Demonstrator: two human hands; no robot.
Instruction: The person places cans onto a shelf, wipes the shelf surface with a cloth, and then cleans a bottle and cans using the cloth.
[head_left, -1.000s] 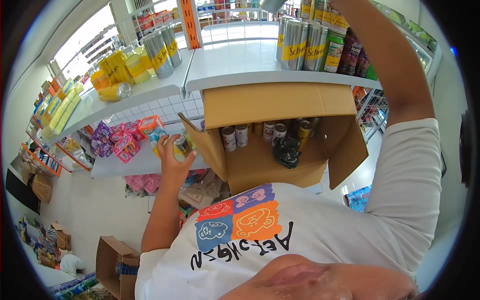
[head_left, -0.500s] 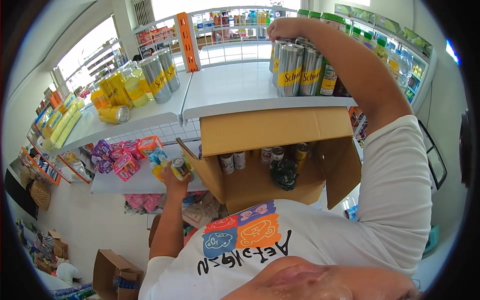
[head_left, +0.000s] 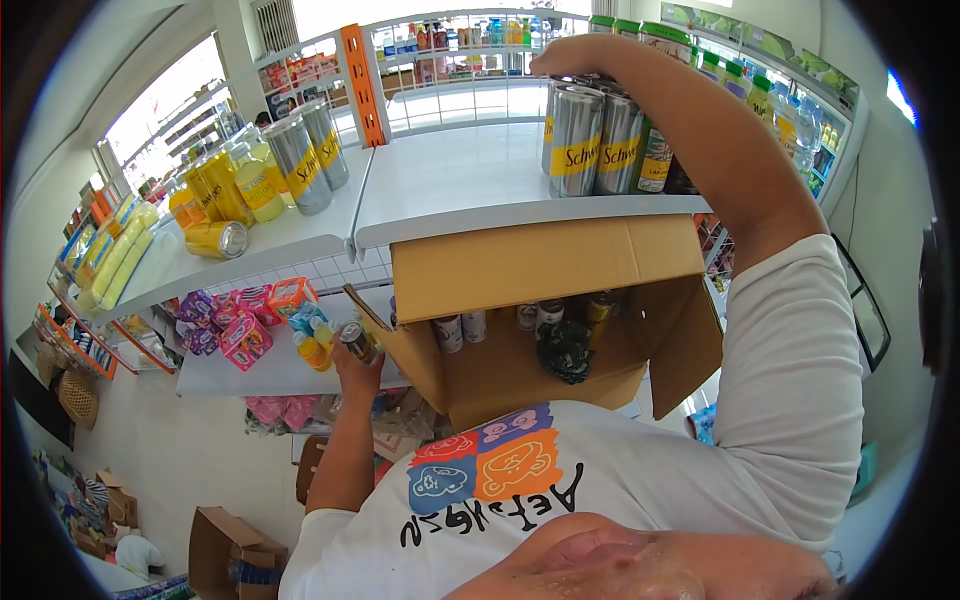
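My left hand (head_left: 360, 370) is closed around a small dark can with a silver top (head_left: 352, 337), low beside the cardboard box (head_left: 545, 265). Small bottles with yellow-orange contents (head_left: 313, 352) stand just left of that hand. My right arm reaches up over the upper shelf (head_left: 450, 175). There, my right hand (head_left: 565, 57) is at the tops of tall silver Schweppes cans (head_left: 577, 140); its fingers are mostly hidden behind them. Inside the open box are several cans (head_left: 474, 325) and a crumpled dark plastic bag (head_left: 565, 352).
On the left shelf section, Schweppes cans (head_left: 297, 165) and bottles (head_left: 258, 185) stand near a yellow can lying on its side (head_left: 217, 239). Colourful packets (head_left: 245, 338) sit on the lower shelf. An orange post (head_left: 362, 85) rises behind. Another open carton (head_left: 220, 550) is on the floor.
My right hand looks flatter over the can tops, its fingers less curled. The left hand still holds the can, a little lower. The view has shifted slightly.
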